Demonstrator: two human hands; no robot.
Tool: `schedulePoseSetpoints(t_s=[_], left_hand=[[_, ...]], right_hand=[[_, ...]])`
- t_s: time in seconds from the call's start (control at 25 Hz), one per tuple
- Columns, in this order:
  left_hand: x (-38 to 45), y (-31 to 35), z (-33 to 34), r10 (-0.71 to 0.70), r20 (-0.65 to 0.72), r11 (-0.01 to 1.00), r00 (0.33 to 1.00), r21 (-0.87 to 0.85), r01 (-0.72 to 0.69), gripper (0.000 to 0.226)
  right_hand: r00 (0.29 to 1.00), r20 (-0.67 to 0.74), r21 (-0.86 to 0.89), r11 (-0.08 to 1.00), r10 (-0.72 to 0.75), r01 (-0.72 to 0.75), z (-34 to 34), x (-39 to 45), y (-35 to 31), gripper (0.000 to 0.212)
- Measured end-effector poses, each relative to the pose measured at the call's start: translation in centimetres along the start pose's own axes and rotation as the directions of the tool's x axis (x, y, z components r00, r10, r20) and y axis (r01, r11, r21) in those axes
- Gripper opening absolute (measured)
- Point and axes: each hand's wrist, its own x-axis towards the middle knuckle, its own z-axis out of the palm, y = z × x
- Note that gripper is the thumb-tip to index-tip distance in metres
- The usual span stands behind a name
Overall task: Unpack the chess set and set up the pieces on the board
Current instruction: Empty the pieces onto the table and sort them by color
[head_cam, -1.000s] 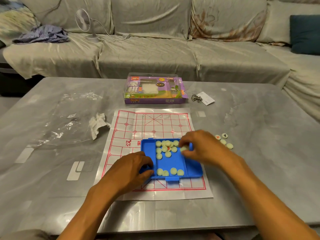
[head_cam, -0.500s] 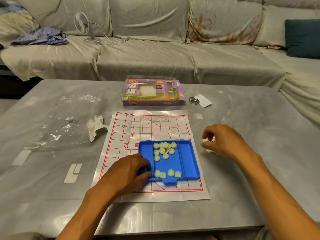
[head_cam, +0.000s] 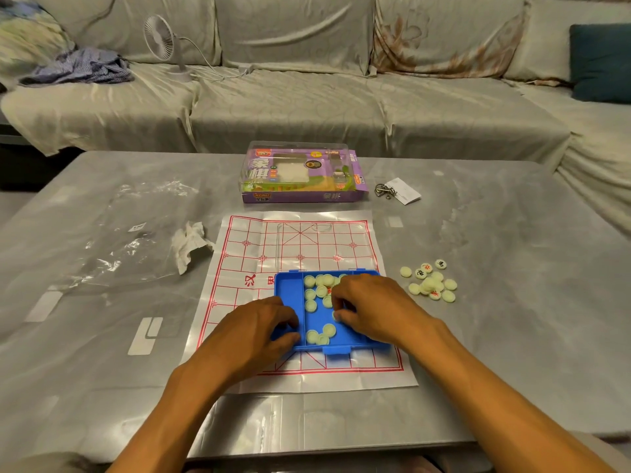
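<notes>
Head camera view, looking down at a grey table (head_cam: 478, 336) in front of a long sofa (head_cam: 307, 104). A paper chess board (head_cam: 300, 247) with a red grid lies flat on the table, and a blue tray (head_cam: 290, 291) sits on its near half. Pale round chess pieces (head_cam: 316, 290) lie loose inside the tray, most bunched at its far end and a few near its front edge.

At the tray's left front corner, the left hand (head_cam: 252, 331) has its fingers curled over the rim and its thumb against the outer wall, gripping the tray. Reaching into the tray from the right, the right hand (head_cam: 372, 310) has its fingertips (head_cam: 338, 314) bent down among the pieces in the middle. One piece shows right at the fingertips, but whether they pinch it or only touch it cannot be told.

On the bare table, just right of the board, a small heap of pieces (head_cam: 429, 281) lies apart from both hands, some showing red or black characters.

Beyond the board lies the set's purple box (head_cam: 300, 175) with a clear window. Beside it are a small metal item and a white tag (head_cam: 404, 191). To the left of the board lie a crumpled tissue (head_cam: 189, 245) and a clear plastic wrapper (head_cam: 129, 233). On the sofa stand a small white fan (head_cam: 160, 37), some bundled cloth (head_cam: 82, 68) and a dark teal cushion (head_cam: 601, 63).
</notes>
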Motion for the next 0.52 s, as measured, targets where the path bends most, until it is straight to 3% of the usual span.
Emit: schedulePoseSetpoints(t_s=[0.16, 0.36, 0.52], left_hand=[[0.03, 0.05, 0.00, 0.002, 0.000, 1.000, 1.000, -0.001, -0.002, 0.031], [0.03, 0.00, 0.09, 0.001, 0.002, 1.000, 1.000, 0.010, -0.001, 0.032], [0.08, 0.05, 0.08, 0.002, -0.004, 1.000, 1.000, 0.010, -0.002, 0.031]], right_hand=[[0.998, 0.053, 0.017, 1.000, -0.027, 0.026, 0.13, -0.24, 0.37, 0.017], [0.999, 0.022, 0.039, 0.999, -0.034, 0.033, 0.62, 0.20, -0.09, 0.009], [0.996, 0.034, 0.119, 0.989, -0.087, 0.083, -0.20, -0.17, -0.53, 0.015]])
